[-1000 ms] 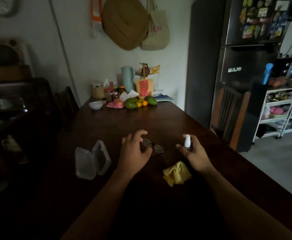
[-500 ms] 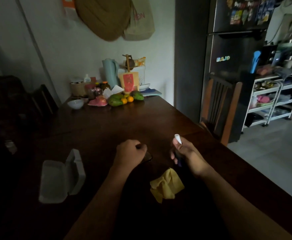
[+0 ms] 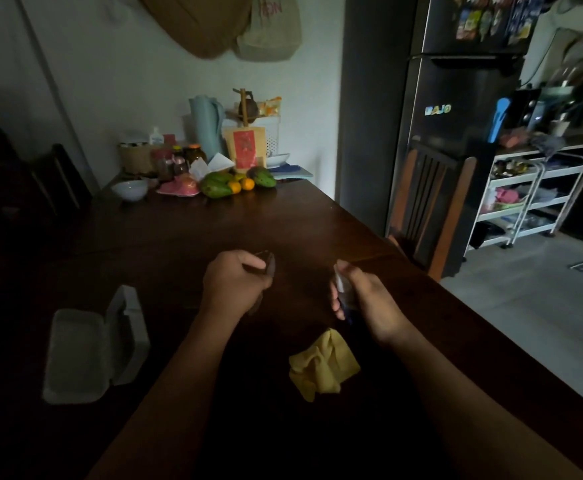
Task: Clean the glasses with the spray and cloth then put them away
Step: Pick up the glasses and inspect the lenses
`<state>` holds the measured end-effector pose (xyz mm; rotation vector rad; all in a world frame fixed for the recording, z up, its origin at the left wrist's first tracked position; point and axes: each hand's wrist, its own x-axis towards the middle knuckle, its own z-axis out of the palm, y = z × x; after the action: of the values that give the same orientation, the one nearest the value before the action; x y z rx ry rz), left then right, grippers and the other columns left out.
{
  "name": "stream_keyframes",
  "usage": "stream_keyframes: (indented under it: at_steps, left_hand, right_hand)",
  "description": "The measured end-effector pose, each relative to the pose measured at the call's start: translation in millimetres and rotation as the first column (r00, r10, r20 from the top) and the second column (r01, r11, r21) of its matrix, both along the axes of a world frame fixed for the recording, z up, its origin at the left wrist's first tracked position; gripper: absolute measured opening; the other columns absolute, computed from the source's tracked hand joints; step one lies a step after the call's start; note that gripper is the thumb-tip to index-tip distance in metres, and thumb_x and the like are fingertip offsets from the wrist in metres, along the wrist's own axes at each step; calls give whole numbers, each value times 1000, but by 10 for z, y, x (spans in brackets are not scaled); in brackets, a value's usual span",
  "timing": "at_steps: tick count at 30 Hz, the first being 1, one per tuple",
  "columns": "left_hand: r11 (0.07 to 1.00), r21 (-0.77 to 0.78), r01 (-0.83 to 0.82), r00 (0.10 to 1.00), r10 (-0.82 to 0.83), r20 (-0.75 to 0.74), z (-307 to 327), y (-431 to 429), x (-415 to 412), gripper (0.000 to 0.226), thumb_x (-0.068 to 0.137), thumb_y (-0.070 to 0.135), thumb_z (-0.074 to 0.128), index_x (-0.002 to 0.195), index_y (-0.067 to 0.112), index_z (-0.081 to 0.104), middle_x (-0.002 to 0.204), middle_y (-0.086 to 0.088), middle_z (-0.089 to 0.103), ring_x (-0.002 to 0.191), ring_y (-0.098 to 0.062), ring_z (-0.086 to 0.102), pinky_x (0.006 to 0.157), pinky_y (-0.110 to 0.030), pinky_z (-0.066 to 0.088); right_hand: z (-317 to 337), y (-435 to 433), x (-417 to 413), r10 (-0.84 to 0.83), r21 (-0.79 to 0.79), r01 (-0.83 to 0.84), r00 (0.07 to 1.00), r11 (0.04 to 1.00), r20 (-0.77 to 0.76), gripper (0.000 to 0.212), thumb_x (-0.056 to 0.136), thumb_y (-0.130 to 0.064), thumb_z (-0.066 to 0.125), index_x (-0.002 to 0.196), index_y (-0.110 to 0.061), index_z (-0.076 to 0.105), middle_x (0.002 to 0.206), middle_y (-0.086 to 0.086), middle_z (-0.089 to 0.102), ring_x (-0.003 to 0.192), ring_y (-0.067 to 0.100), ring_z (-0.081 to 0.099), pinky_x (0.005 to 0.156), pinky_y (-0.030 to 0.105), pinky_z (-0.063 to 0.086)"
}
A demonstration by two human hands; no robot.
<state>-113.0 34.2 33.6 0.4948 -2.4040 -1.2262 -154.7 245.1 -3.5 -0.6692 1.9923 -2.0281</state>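
**A:** Where are the glasses, and what is each hand doing?

**B:** The left hand (image 3: 234, 287) is curled around the dark glasses (image 3: 270, 268) over the middle of a dark wooden table (image 3: 317, 230). Only one lens edge shows past the knuckles. The right hand (image 3: 364, 301) is wrapped around a small spray bottle (image 3: 339, 285), white top tilted toward the glasses, with a gap between them. A crumpled yellow cloth (image 3: 323, 363) lies on the table by the right forearm, untouched. A pale case (image 3: 89, 351) lies open to the left.

**A:** How should the spraying be done?

**B:** My judgement: grip the frame rather than the lens and turn a lens face toward the nozzle. Bring the two closer so the mist lands on glass, not wood. One light press per lens should do. The room is dim, so aim is easy to misjudge. The cloth is within easy reach for wiping.

**A:** Can any writing be read?

**B:** Coloured letters on the black fridge (image 3: 438, 109) spell BAJO. A tote bag (image 3: 269, 32) on the wall has reddish letters, cut off and unreadable. A red-labelled packet (image 3: 245, 148) at the far end is too small to read. No writing can be made out on the bottle.
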Motion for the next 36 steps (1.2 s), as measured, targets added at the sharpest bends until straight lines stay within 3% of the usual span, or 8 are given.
stream_keyframes:
  at_steps: [3, 9, 12, 16, 22, 26, 31, 36]
  left_hand:
    - [989, 144, 21, 998, -12, -66, 3, 20, 14, 26, 68, 13, 77, 93, 20, 72, 77, -3, 74, 69, -12, 70, 57, -21, 53]
    - [981, 115, 153, 982, -138, -132, -14, 110, 27, 20, 69, 19, 80, 89, 20, 78, 74, 6, 75, 70, -2, 70, 67, -20, 52]
    - [974, 84, 211, 968, -197, -154, -2, 146, 27, 18, 70, 18, 80, 88, 20, 78, 72, 5, 75, 67, -1, 69, 62, -13, 48]
    - [961, 104, 256, 956, -235, -177, 43, 176, 50, 15, 73, 16, 77, 87, 19, 78, 75, 2, 75, 69, -2, 69, 60, -9, 47]
    - [929, 146, 339, 933, -312, -178, 86, 255, 73, 14, 71, 11, 76, 84, 16, 79, 76, -2, 76, 77, -11, 72, 73, -23, 51]
    - [917, 156, 367, 924, -341, -173, 65, 319, 75, 15, 70, 9, 76, 85, 12, 78, 77, -5, 76, 78, -15, 72, 75, -26, 53]
    - [917, 141, 373, 921, -348, -175, 31, 362, 51, 15, 68, 7, 78, 80, 15, 79, 73, -2, 76, 68, -5, 69, 63, -16, 46]
    - [922, 138, 361, 925, -336, -176, 19, 357, 50, 15, 66, 8, 78, 77, 18, 79, 71, -2, 76, 67, -6, 68, 62, -15, 46]
  right_hand:
    - [-24, -27, 21, -29, 35, 31, 998, 999, -58, 72, 93, -62, 44, 81, 8, 56, 68, 14, 56, 55, 17, 52, 49, 17, 42]
    - [-35, -43, 53, -67, 101, 74, 995, 992, -77, 82, 85, -74, 44, 79, 8, 57, 66, 10, 59, 59, 16, 55, 56, 18, 47]
    - [-23, -86, 74, -130, 65, 137, 986, 988, -102, 79, 92, -64, 44, 78, 13, 52, 63, 14, 54, 57, 22, 51, 54, 21, 44]
    - [-4, -122, 59, -264, -29, 264, 964, 964, 17, 67, 102, -42, 43, 75, 19, 47, 70, 20, 42, 58, 30, 35, 46, 29, 29]
    - [-27, -147, 14, -417, -57, 418, 909, 907, 25, 57, 102, -37, 43, 55, -5, 43, 51, 11, 34, 40, 20, 29, 40, 26, 22]
    - [-55, -183, -15, -461, -65, 463, 886, 884, 43, 56, 98, -39, 45, 46, -23, 35, 46, 1, 30, 40, 18, 26, 43, 27, 20]
    - [-70, -210, -55, -517, -27, 517, 856, 856, 6, 52, 72, -62, 43, 40, -21, 35, 47, 0, 35, 45, 18, 32, 49, 35, 27]
    - [-110, -212, -66, -520, 2, 521, 854, 854, -20, 50, 72, -63, 44, 45, -22, 36, 49, -3, 36, 47, 17, 34, 51, 37, 29]
